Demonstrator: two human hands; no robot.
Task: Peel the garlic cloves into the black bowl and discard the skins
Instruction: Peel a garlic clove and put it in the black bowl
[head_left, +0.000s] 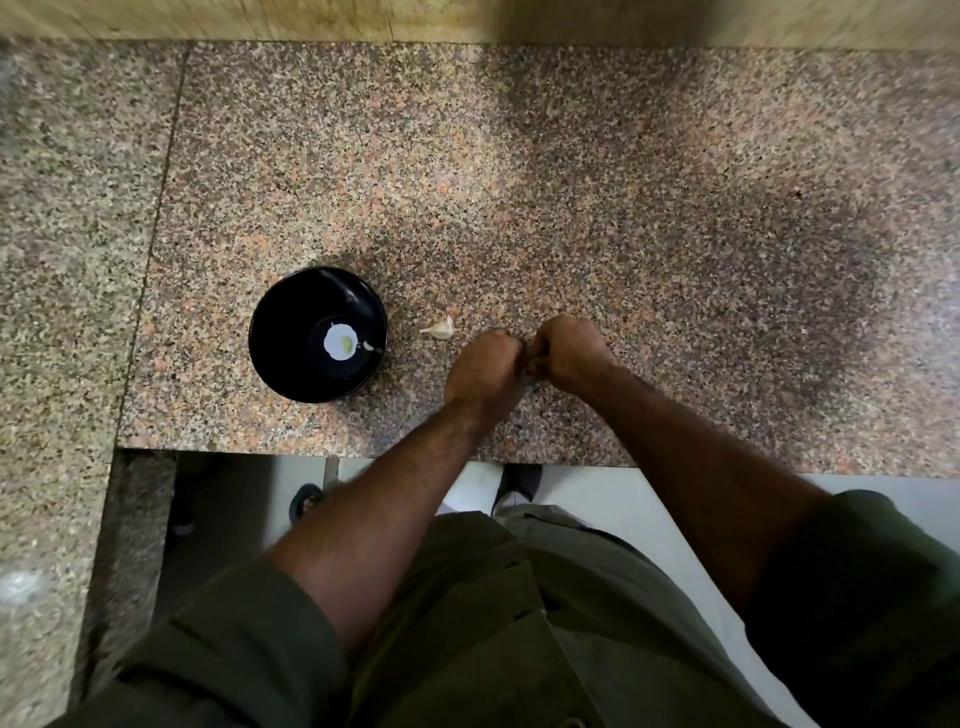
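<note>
Garlic (440, 328), pale papery piece, right of black bowl (270, 317)

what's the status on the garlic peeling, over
Left hand and right hand curled together, what they hold hidden. One garlic piece on the counter beside the black bowl. Nothing in the way.

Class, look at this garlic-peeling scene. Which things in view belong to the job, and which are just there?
Belonging to the job:
black bowl
garlic piece on the counter
left hand and right hand, fingers curled together; what they hold is hidden

Just there:
granite counter
floor
</note>
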